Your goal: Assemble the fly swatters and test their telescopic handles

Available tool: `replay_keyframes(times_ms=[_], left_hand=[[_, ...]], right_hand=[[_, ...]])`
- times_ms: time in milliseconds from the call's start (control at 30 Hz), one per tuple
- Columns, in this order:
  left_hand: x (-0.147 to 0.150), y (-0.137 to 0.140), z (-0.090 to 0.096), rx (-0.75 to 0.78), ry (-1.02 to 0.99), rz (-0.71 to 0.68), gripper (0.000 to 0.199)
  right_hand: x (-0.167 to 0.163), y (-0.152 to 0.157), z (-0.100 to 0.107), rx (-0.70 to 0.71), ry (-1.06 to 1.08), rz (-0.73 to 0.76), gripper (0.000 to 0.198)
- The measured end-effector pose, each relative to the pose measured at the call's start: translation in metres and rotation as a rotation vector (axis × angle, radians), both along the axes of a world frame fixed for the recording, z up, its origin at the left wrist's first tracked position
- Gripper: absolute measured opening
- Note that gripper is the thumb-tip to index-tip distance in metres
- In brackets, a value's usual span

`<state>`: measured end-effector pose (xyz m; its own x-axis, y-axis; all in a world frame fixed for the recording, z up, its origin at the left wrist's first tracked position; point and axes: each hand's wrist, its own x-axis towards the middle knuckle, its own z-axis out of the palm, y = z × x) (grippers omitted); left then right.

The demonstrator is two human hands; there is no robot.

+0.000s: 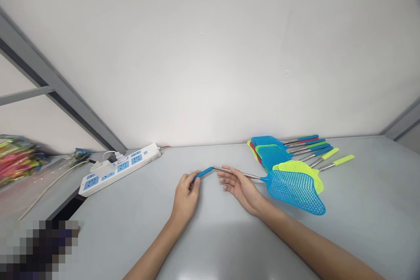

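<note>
While the left hand (187,192) pinched the blue tubular grip (205,172), the right (242,186) loosely held the silvery metal shaft (253,176), ideally aligned.

Bright, diffuse light evens the white wall (203,61); soft shadow and pale sheen mark the near gray tabletop (216,245). The blue fly swatter (295,190) is crisp; plastic packets (19,157) at left look soft; wide-angle distortion stretches the sides; pixelation masks the near left.

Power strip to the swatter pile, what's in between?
In the head view: the left hand, a blue handle, a metal shaft and the right hand.
</note>
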<state>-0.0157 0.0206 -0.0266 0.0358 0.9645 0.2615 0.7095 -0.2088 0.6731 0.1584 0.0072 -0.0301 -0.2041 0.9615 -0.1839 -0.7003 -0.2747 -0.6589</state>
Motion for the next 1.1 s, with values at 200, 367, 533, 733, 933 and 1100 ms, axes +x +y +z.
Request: replay_keyframes(times_ms=[200, 367, 533, 733, 933, 1100], left_hand=[[0.000, 0.000, -0.001, -0.019, -0.013, 0.016, 0.028], [0.000, 0.001, 0.001, -0.018, -0.009, -0.009, 0.027], [0.003, -0.003, 0.009, -0.028, 0.041, -0.198, 0.025], [0.014, -0.015, 0.015, -0.064, 0.092, -0.332, 0.027], [0.016, -0.018, 0.020, -0.102, 0.092, -0.360, 0.028], [0.018, -0.023, 0.022, -0.126, 0.110, -0.428, 0.026]], right_hand=[[0.000, -0.001, 0.002, 0.016, -0.022, -0.010, 0.029], [0.000, -0.001, -0.001, 0.061, -0.058, -0.053, 0.026], [-0.002, -0.001, -0.005, 0.141, -0.138, -0.169, 0.028], [-0.004, -0.001, -0.005, 0.212, -0.256, -0.073, 0.024], [-0.005, -0.001, -0.008, 0.213, -0.341, -0.061, 0.023], [-0.005, 0.000, -0.008, 0.245, -0.415, -0.041, 0.028]])
